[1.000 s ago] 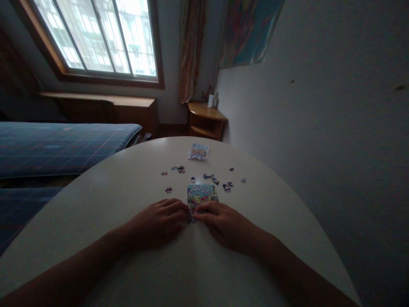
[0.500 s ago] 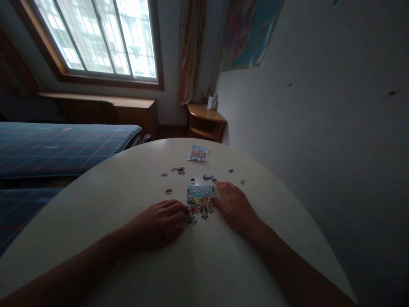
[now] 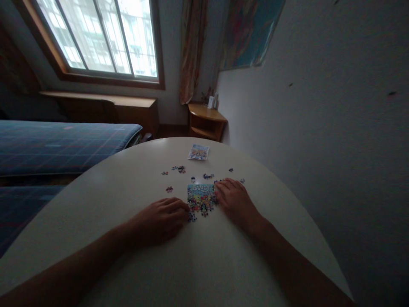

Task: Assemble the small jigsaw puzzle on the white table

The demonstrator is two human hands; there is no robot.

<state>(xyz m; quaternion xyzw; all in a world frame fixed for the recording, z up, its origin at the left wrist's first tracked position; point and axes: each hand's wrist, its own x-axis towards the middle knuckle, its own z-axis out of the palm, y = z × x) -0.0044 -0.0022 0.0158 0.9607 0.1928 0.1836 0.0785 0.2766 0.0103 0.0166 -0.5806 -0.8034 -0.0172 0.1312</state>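
A small colourful jigsaw puzzle (image 3: 200, 198), partly assembled, lies on the round white table (image 3: 198, 264) in front of me. My left hand (image 3: 159, 219) rests flat on the table, fingers stretched, fingertips touching the puzzle's lower left edge. My right hand (image 3: 234, 200) lies palm down at the puzzle's right edge, its fingers extended over loose pieces there. Several loose puzzle pieces (image 3: 179, 169) are scattered beyond the puzzle. A small picture card (image 3: 198, 152) lies farther back.
A white wall runs along the right of the table. A bed with a blue plaid cover (image 3: 57, 147) stands to the left. A wooden corner shelf (image 3: 206, 119) and a window (image 3: 102, 38) are at the back.
My right hand left the puzzle's lower edge, moved up and right to the loose pieces, then drew back slightly to the puzzle's right edge. My left hand stayed put.
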